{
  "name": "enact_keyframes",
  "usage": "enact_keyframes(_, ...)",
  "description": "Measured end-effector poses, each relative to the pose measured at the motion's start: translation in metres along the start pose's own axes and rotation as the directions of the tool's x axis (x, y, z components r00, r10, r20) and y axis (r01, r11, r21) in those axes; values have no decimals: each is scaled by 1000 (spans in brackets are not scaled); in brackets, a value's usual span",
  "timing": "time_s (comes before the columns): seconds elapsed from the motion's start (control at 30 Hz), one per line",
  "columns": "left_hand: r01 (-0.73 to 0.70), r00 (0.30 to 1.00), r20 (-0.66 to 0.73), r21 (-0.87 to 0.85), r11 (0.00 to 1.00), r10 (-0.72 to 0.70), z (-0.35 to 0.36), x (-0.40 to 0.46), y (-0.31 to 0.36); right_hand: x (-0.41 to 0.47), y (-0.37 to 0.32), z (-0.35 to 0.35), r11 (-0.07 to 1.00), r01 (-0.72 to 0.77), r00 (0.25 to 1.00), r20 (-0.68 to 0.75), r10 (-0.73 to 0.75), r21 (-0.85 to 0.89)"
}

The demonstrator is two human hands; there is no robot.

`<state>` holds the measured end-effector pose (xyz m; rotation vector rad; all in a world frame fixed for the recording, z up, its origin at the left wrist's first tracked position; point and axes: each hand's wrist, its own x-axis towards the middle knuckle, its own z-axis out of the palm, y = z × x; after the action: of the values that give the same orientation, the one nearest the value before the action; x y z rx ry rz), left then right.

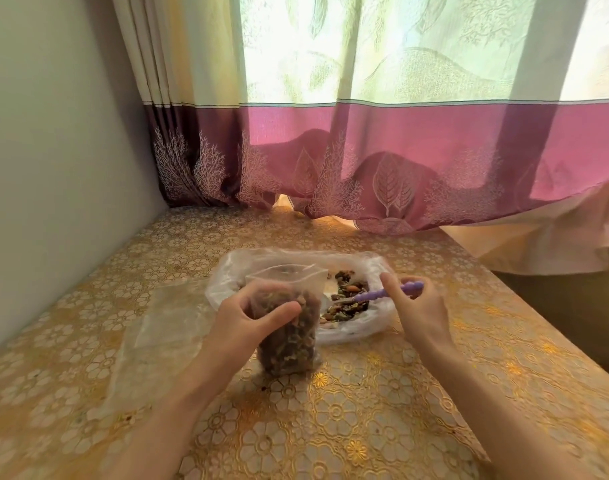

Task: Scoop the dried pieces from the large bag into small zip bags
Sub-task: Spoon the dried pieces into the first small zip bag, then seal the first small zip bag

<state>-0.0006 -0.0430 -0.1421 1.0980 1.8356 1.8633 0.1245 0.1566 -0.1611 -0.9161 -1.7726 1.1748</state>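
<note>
Left hand [258,318] is pinching the zip bag [289,327] upright for filling; right hand [417,306] is gripping the spoon [386,293] in the large bag [372,320].

Spoon [382,294] bowl buried in pieces [348,306], L fingers [240,304] behind zip bag [289,327].

Purple spoon [387,294], gold floral tablecloth [365,410], pink-banded leaf-patterned curtain [400,133].

No readable text, labels, brands, numbers or signs are showing anywhere in this view.
</note>
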Motion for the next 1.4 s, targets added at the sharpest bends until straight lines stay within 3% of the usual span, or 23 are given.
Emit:
enact_keyframes(0.1, -21, 1000, 0, 10, 1000, 21, 7, -2, 4, -1, -2, -2, 989, 80, 993, -74, -89, -122)
enact_keyframes(0.2, 48, 983, 177, 58, 997, -58, 10, -5, 4, -8, -7, -5, 955, 206, 957, -161, -242, -214)
enact_keyframes(0.27, 115, 967, 217, 87, 990, -131, 11, -7, 2, -18, -16, -6, 911, 400, 906, -107, -409, -100)
enact_keyframes(0.3, 130, 970, 193, 107, 986, -149, 12, -7, 2, -25, -21, -5, 898, 440, 898, -4, -440, 19)
enact_keyframes(0.4, 91, 987, 122, 109, 990, -104, 16, -8, 2, -44, -31, 4, 934, 287, 819, 452, -354, 212)
enact_keyframes(0.43, 63, 990, 117, 101, 993, -75, 16, -9, 2, -48, -31, 7, 942, 250, 785, 523, -333, 224)
enact_keyframes(0.6, -36, 994, 103, 52, 998, 30, 24, -8, 8, -52, -32, 5, 883, 177, 820, 432, -376, 434)
enact_keyframes(0.77, -4, 978, 209, 119, 993, -21, 25, -14, 7, -55, -28, 5, 925, 173, 816, 476, -327, 339)
enact_keyframes(0.87, -8, 979, 204, 33, 999, 1, 25, -14, 10, -56, -31, 5, 917, 154, 842, 437, -317, 369)
enact_keyframes(0.97, 16, 981, 196, -48, 999, -6, 30, -16, 12, -58, -33, 5, 890, 29, 871, 425, -245, 455)
enact_keyframes(1.13, 36, 982, 188, -179, 983, -1, 30, -17, 16, -59, -35, 5, 849, -70, 863, 460, -212, 524)
enact_keyframes(1.4, 32, 998, 50, -175, 984, -24, 24, -14, 16, -59, -38, 1, 774, -191, 862, 480, -162, 604)
